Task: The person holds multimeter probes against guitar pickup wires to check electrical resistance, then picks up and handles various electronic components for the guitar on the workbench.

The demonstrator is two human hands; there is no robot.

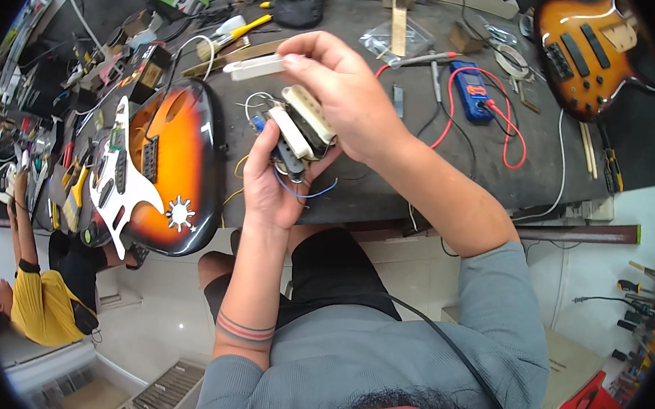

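My left hand (272,177) grips a bundle of guitar pickups (295,129), some cream and white, some dark, with blue and white wires hanging from them. Just above it my right hand (335,90) pinches a narrow white plastic piece (250,66), which looks like a pickup cover, between thumb and fingers, apart from the bundle. To the left, a sunburst electric guitar body (195,171) lies with its white pickguard (120,196) resting loose over it.
A blue multimeter (472,93) with red and black leads lies right of my hands, and another sunburst guitar (589,52) farther right. Tools, wires and boxes crowd the dark bench (375,189). A co-worker in a yellow shirt (46,309) works at the far left.
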